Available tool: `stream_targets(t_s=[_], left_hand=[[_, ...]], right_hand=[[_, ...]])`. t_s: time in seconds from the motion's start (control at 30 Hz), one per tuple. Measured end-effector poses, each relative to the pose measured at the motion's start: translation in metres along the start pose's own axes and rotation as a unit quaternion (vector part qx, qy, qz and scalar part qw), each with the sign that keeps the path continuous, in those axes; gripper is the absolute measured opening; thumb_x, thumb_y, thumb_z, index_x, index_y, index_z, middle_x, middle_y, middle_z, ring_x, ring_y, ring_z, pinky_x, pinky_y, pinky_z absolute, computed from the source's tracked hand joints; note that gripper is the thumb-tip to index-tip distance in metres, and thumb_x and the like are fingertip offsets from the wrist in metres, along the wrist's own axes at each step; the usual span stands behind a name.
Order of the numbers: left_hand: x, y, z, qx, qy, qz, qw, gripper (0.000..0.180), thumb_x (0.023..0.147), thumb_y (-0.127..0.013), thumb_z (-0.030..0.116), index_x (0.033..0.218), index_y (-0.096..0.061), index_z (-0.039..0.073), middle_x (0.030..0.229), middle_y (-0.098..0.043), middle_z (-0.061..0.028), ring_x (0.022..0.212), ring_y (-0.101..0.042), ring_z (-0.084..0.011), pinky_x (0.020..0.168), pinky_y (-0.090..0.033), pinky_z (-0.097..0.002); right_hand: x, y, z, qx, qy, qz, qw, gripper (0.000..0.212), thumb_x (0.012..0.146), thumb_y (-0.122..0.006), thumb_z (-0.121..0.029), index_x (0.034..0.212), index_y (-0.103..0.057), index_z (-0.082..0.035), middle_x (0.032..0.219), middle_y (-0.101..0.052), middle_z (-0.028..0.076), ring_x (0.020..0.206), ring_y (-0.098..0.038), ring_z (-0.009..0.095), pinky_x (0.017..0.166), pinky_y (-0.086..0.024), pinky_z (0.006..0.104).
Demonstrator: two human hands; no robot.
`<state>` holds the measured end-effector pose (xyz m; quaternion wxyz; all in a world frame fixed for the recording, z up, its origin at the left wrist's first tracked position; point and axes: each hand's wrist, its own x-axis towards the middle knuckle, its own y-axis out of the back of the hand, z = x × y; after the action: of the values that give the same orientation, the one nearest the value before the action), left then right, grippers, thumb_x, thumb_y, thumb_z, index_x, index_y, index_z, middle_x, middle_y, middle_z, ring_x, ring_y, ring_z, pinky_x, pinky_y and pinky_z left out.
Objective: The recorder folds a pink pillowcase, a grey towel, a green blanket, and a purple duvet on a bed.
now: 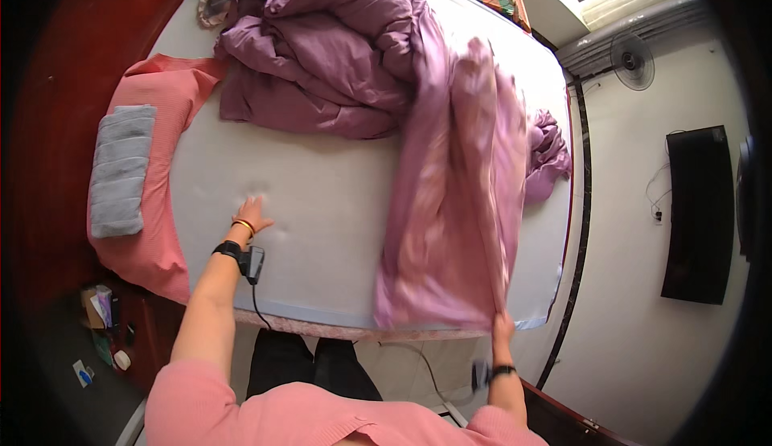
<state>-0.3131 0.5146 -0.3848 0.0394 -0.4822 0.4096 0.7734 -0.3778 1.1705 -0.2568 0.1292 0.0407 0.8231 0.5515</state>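
Note:
My left hand [255, 214] lies with spread fingers on the pale mattress cover [322, 197], pressing small dents around it. My right hand [503, 329] is closed on a corner of a shiny purple duvet [450, 229] at the near right edge of the bed. From that grip the cloth stretches away in long folds, slightly blurred by motion. The bulk of the duvet lies bunched up across the far half of the bed. A smaller purple crumpled part [547, 156] shows at the right edge; whether it joins the rest is hidden.
At the left, a pink cloth-covered pillow [173, 124] bears a folded grey towel [123, 171]. A dark red headboard [56, 148] stands behind it. Below it is a nightstand [153, 329] with small items. A fan [633, 61] and a black television [696, 213] are along the right wall.

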Motion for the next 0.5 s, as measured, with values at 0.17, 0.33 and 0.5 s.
stream_targets(t_s=[0.17,0.33,0.5], left_hand=[[-0.019,0.013,-0.055,-0.171,-0.058,0.127,0.975,0.076,0.067,-0.064,0.042,0.123,-0.035,0.0,0.121,-0.042,-0.0213,0.113,-0.04,-0.0332,0.094,-0.034,-0.0362],[-0.049,0.034,-0.024,-0.174,-0.107,0.142,0.969,0.075,0.069,-0.062,0.045,0.123,-0.035,0.001,0.122,-0.042,-0.0217,0.11,-0.043,-0.0342,0.092,-0.035,-0.0382],[-0.075,0.041,0.16,-0.501,-0.099,-0.064,0.857,0.089,0.07,-0.059,0.052,0.132,-0.014,0.005,0.128,-0.034,-0.0195,0.118,-0.035,-0.0306,0.093,-0.032,-0.0381]], right_hand=[[-0.181,0.172,0.096,-0.212,-0.262,-0.067,0.939,0.046,0.081,-0.038,-0.036,0.086,-0.058,0.005,0.087,-0.056,0.027,0.079,-0.054,0.039,0.067,-0.041,0.0442],[-0.171,0.316,0.124,-0.169,-0.211,0.145,0.952,0.046,0.081,-0.037,-0.035,0.086,-0.057,0.006,0.087,-0.057,0.026,0.078,-0.053,0.038,0.066,-0.041,0.044],[-0.085,0.472,0.225,-0.209,-0.142,0.569,0.783,0.043,0.08,-0.037,-0.031,0.082,-0.055,0.008,0.083,-0.058,0.024,0.071,-0.052,0.035,0.065,-0.04,0.0435]])
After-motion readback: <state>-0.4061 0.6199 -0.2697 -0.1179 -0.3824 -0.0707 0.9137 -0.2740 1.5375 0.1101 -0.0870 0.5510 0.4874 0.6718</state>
